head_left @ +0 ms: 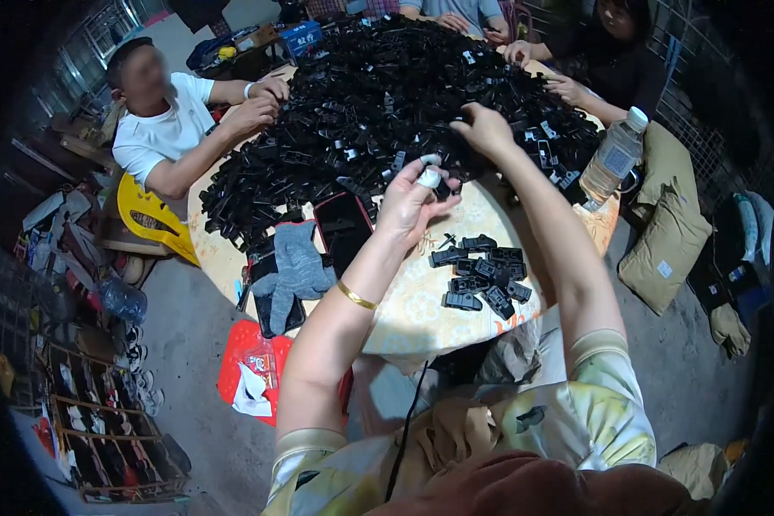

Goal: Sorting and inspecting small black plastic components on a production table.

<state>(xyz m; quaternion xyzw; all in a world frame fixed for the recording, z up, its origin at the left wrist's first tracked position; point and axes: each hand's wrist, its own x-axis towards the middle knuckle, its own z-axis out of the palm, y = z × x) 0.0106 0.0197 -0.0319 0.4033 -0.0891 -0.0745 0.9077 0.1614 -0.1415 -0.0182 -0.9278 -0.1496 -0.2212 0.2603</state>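
Observation:
A big heap of small black plastic parts (pixel 344 129) covers the far side of a round table (pixel 404 322) with a patterned cloth. My left hand (pixel 408 206) is raised at the heap's near edge, palm turned up and fingers curled, with white wraps on two fingertips. Something dark shows between its fingers, too small to make out. My right hand (pixel 490 136) reaches over the heap, thumb and fingers apart, nothing visible in it. Nearer me lies a small group of black plastic clip-like pieces (pixel 488 273).
A grey glove (pixel 294 262) and a dark phone (pixel 344 225) lie left of my left forearm. A clear bottle (pixel 615 159) stands at the right edge. A red stool (pixel 241 365) is below the table's left side. Other people sit around the table, hands at the heap.

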